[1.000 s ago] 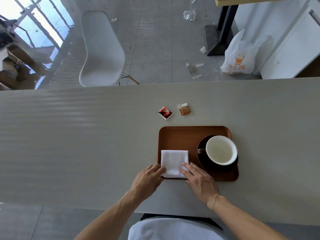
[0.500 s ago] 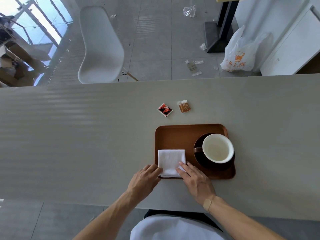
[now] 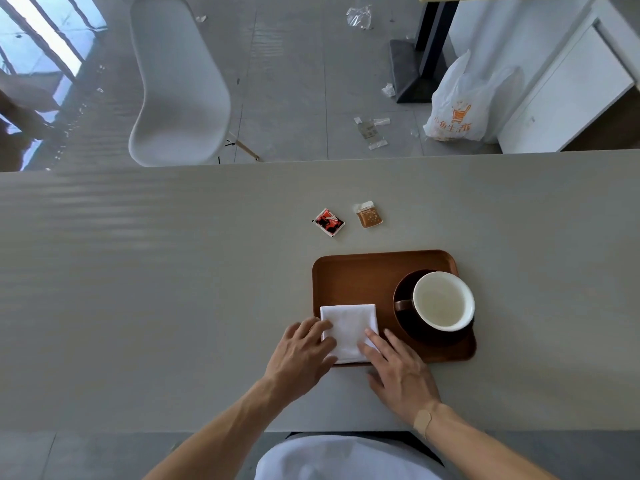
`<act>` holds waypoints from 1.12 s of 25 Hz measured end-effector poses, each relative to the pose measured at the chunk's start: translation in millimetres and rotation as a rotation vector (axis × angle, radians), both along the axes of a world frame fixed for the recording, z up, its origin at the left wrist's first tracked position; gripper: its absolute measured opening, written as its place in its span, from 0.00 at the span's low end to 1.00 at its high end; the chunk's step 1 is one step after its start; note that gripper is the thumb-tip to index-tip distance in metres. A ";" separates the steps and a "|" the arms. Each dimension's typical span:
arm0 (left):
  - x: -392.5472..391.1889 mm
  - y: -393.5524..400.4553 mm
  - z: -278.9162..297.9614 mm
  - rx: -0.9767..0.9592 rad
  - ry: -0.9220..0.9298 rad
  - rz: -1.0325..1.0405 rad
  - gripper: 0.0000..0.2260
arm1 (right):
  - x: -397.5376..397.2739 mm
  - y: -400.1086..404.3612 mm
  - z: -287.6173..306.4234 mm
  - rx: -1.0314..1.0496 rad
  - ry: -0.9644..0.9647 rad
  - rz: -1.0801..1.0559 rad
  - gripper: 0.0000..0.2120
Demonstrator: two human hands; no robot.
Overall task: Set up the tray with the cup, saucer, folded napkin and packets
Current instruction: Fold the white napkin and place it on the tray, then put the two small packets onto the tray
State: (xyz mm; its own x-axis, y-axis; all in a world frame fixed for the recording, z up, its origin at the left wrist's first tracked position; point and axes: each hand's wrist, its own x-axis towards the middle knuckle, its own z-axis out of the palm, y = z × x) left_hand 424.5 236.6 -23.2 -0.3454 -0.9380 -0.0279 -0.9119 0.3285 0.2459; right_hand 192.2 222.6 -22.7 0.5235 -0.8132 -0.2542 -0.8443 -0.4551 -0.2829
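A brown wooden tray (image 3: 360, 275) lies on the grey table. On its right side a white cup (image 3: 443, 301) stands on a dark saucer (image 3: 403, 318). A folded white napkin (image 3: 349, 322) lies flat in the tray's near left corner. My left hand (image 3: 301, 355) rests its fingertips on the napkin's left edge; my right hand (image 3: 398, 368) rests its fingers on the near right corner. Neither hand grips it. Beyond the tray on the table lie a red and black packet (image 3: 328, 222) and an amber packet (image 3: 369, 215).
The grey table (image 3: 138, 289) spans the view. Past its far edge are a white chair (image 3: 176, 88), a white plastic bag (image 3: 460, 105), a dark table base (image 3: 412, 71), a white cabinet (image 3: 568, 84) and scraps of litter on the floor.
Both hands have slid slightly further onto the napkin, pressing its near corners. The tray, cup and packets have not moved; only the camera shifted a little.
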 end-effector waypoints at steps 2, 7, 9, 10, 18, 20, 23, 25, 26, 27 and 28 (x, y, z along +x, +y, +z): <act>3.5 -1.4 -1.9 0.026 0.010 -0.001 0.09 | 5.0 -3.2 6.4 0.019 0.036 -0.020 0.29; 11.9 -10.1 -0.8 0.080 0.061 -0.030 0.07 | 16.0 -27.1 28.0 0.070 0.118 0.006 0.18; 13.2 -23.9 6.9 0.205 0.099 0.030 0.08 | 25.1 -42.0 38.5 0.112 0.177 0.046 0.18; 14.0 -35.8 12.7 0.286 0.120 0.067 0.08 | 31.2 -51.1 44.1 0.133 0.206 0.064 0.17; 34.7 -189.2 50.8 0.633 0.108 0.426 0.10 | 66.4 -209.6 76.1 0.205 0.177 -0.050 0.15; 41.3 -225.0 51.9 0.649 0.057 0.507 0.15 | 60.6 -249.4 70.2 0.185 0.208 -0.095 0.17; 49.3 -265.1 50.1 0.592 -0.065 0.540 0.19 | 50.9 -294.5 54.3 0.137 0.251 -0.093 0.17; 49.4 -283.4 45.6 0.577 -0.137 0.527 0.22 | 45.7 -315.6 43.6 0.161 0.225 -0.098 0.23; 47.5 -290.2 43.9 0.572 -0.177 0.510 0.23 | 45.0 -324.2 39.5 0.186 0.225 -0.097 0.27; 44.3 -296.1 41.9 0.563 -0.211 0.491 0.22 | 45.6 -331.4 35.5 0.210 0.237 -0.094 0.32; 39.3 -300.1 40.2 0.547 -0.237 0.479 0.22 | 47.0 -336.5 31.6 0.224 0.247 -0.090 0.35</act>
State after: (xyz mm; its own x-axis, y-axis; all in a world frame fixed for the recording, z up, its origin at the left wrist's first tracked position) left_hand 463.8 -63.4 17.0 0.1686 -0.8149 -0.5546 -0.9728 -0.2284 0.0398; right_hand 239.2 -113.9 8.9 0.3524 -0.7630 -0.5419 -0.9338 -0.3250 -0.1496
